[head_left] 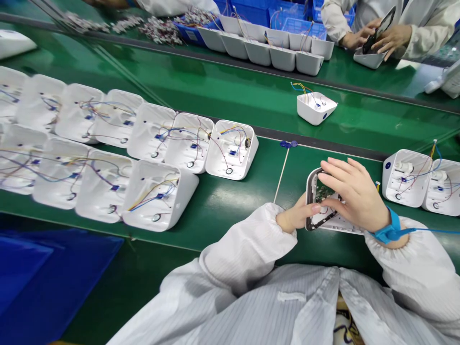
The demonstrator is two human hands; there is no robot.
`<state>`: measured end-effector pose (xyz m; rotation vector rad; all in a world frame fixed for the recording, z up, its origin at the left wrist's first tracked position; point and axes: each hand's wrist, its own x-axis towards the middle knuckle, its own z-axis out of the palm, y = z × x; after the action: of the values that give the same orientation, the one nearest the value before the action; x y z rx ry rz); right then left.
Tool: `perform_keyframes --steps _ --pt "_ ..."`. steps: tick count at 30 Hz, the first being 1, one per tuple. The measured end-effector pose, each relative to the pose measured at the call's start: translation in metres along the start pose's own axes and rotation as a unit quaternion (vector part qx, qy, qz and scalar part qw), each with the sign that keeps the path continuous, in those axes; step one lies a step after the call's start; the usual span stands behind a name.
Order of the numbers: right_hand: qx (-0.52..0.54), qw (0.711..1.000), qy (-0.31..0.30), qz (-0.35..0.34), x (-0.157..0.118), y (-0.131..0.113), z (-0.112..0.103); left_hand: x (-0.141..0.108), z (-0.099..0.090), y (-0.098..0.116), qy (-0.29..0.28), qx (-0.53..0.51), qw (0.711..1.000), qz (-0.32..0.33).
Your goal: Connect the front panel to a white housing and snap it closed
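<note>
My left hand [298,216] grips the near left edge of a grey-framed panel with a green circuit board [316,199], which sits tilted on a white housing [341,225] on the green table. Over the top of the board lies my right hand [355,194], its fingers spread on it. A blue strap [390,230] with a blue cord circles my right wrist. Both arms wear white striped sleeves.
Two rows of open white housings with coloured wires [158,194] fill the left of the table. Two more [406,177] stand at the right. One housing [316,108] rides the green belt. A thin white rod [281,175] lies near. Across the belt, another person's hands [377,38] work on a housing.
</note>
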<state>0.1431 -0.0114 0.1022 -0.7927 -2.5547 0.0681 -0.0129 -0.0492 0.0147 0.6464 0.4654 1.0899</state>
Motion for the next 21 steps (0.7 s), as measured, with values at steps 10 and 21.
perform_keyframes --steps 10,21 --pt "0.035 0.998 0.036 0.044 -0.006 -0.003 0.004 -0.002 -0.001 0.0 -0.023 0.036 0.999 0.008" --pt "-0.013 0.933 0.048 0.357 -0.065 0.028 -0.043 -0.001 0.012 0.018 -0.043 -0.035 0.997 -0.063"
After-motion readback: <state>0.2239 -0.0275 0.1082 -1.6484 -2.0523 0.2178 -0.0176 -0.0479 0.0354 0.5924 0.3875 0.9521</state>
